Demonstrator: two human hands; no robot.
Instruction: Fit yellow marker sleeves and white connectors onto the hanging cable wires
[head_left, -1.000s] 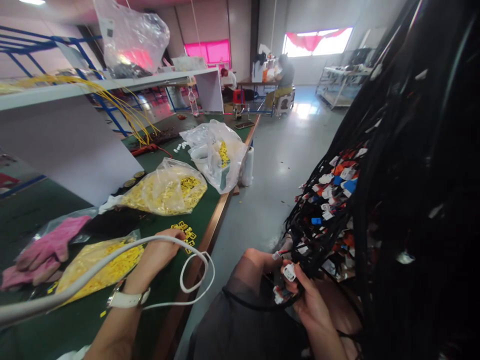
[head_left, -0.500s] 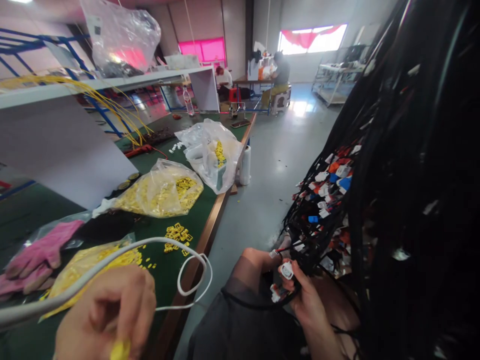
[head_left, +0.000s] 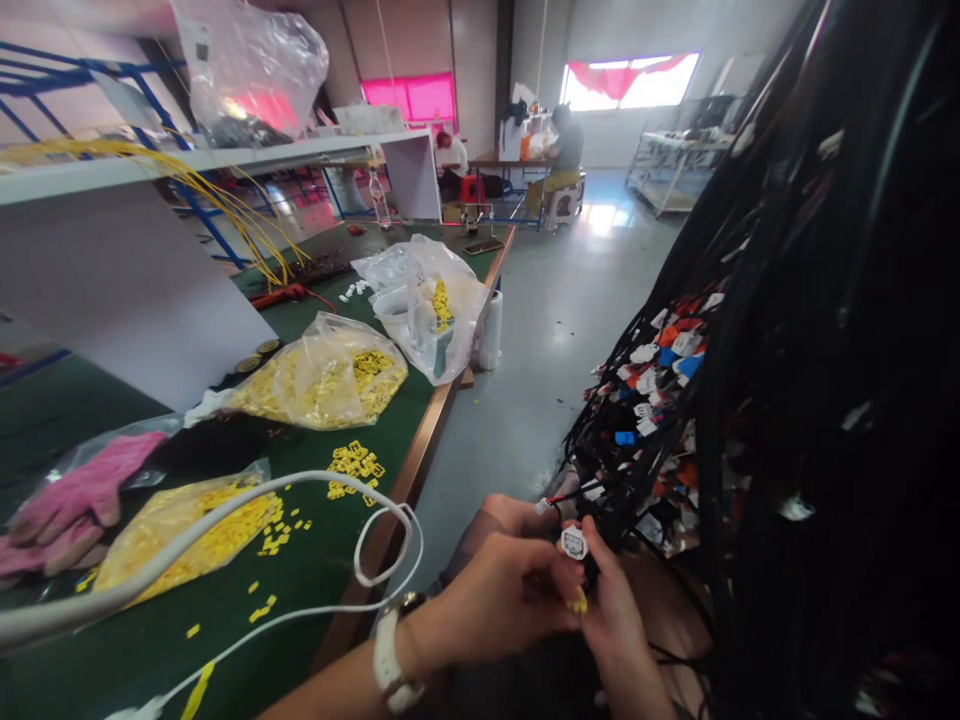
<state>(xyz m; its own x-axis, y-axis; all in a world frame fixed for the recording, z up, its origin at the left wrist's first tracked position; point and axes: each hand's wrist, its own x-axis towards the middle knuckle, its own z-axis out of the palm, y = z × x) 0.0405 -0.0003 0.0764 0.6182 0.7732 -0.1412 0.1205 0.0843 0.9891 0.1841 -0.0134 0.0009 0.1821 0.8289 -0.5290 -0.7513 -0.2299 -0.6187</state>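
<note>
My right hand (head_left: 611, 590) holds a white connector (head_left: 574, 543) between thumb and fingers, its slotted face turned towards me. Coming in from the lower left, my left hand (head_left: 517, 590) wears a watch with a pale strap (head_left: 390, 660). Its fingers pinch a small yellow plastic piece (head_left: 577, 600), just below the white connector and close to my right palm. Whether that piece touches the connector cannot be made out. Beside my hands hangs a thick bundle of black-sheathed wires (head_left: 795, 300) with many white, blue and orange connectors (head_left: 686, 345) among them.
On the green table (head_left: 300, 560) at left lie bags of yellow parts (head_left: 315, 385), loose yellow pieces (head_left: 356, 470), pink gloves (head_left: 82, 490) and a white cable (head_left: 285, 485) looping over the table edge. A plastic bag (head_left: 427, 300) sits farther back. Two people sit in the background.
My left hand has moved from over the table, at lower left, across to my right hand, bringing the small yellow piece along. My right hand still holds the white connector in nearly the same place.
</note>
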